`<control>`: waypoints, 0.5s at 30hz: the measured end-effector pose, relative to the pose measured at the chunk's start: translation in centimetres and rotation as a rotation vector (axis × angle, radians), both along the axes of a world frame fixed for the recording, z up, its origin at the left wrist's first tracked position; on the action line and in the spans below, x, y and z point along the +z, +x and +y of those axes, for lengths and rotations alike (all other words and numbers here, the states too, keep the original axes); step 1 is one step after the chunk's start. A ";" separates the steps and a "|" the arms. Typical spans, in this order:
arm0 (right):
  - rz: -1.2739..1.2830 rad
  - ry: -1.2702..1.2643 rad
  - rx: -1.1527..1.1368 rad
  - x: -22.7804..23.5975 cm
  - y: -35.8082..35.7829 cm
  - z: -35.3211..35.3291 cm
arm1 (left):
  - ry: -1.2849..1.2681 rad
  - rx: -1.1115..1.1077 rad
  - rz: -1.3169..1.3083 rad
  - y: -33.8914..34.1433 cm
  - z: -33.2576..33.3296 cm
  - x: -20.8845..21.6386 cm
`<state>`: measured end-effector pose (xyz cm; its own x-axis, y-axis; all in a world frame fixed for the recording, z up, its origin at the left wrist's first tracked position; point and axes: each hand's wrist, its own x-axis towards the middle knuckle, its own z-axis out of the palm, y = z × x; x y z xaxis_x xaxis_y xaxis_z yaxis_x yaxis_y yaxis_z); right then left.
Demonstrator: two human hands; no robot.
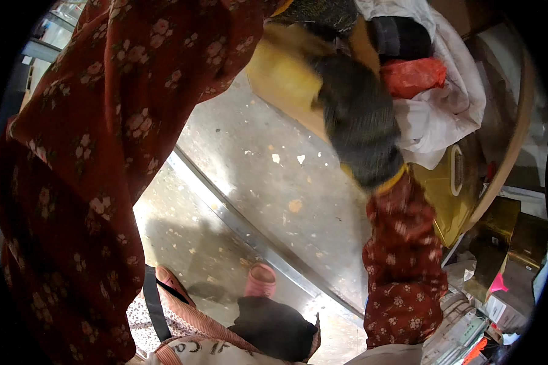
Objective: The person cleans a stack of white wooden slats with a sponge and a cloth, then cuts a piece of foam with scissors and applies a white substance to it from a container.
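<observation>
Dark-gloved left hand (320, 13), cut by top edge, grip cannot be told | dark-gloved right hand (360, 115), upper centre, blurred, grip cannot be told | yellow box-like piece (285, 70), blurred, upper centre, below left hand, partly covered by right | crumpled white bag (466, 97), upper right

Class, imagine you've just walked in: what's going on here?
A person in red floral sleeves and dark gloves is working above a speckled floor. The right hand is at the side of a blurred yellow piece; whether its grip is closed can't be told. The left hand is near the piece's far end, cut off by the picture's top edge. Right of them, a white sack lies beside a red bundle.
</observation>
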<state>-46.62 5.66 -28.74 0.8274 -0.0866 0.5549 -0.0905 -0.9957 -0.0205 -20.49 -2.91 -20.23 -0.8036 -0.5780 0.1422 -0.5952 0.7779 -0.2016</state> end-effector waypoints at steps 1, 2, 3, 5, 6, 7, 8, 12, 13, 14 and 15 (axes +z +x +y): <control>-0.003 -0.019 0.108 0.3 -0.1 1.9 | 0.022 0.026 0.010 0.4 0.5 -0.2; -0.005 -0.029 0.220 0.5 0.2 3.9 | 0.050 0.064 0.019 1.1 1.4 -0.2; 0.030 -0.023 0.303 0.9 0.4 5.8 | 0.072 0.089 0.041 1.4 1.9 -0.3; 0.148 0.069 0.387 1.3 1.2 9.2 | 0.131 0.143 0.101 2.0 3.2 -0.3; 0.215 0.137 0.387 1.3 1.4 10.4 | 0.165 0.172 0.135 2.3 4.0 -0.3; 0.226 0.208 0.380 0.5 1.2 11.2 | 0.208 0.200 0.177 2.7 4.8 -0.4; 0.224 0.257 0.306 0.1 0.8 11.7 | 0.258 0.229 0.233 3.1 5.9 -0.6; 0.359 0.552 0.083 -1.7 -0.4 13.8 | 0.544 0.356 0.500 5.6 12.9 -1.6; 0.330 0.594 0.053 -2.1 -0.9 14.2 | 0.635 0.376 0.583 6.1 14.9 -2.4; 0.300 0.634 0.023 -2.4 -1.3 14.7 | 0.737 0.401 0.672 6.5 17.4 -3.2; 0.266 0.674 -0.006 -2.5 -1.5 15.0 | 0.833 0.409 0.768 6.7 19.8 -4.0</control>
<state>-48.15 20.62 -31.28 0.9254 -0.3440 0.1591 -0.1833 -0.7737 -0.6064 -13.81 16.88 -24.22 -0.4083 -0.9122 -0.0351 -0.5726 0.2260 0.7881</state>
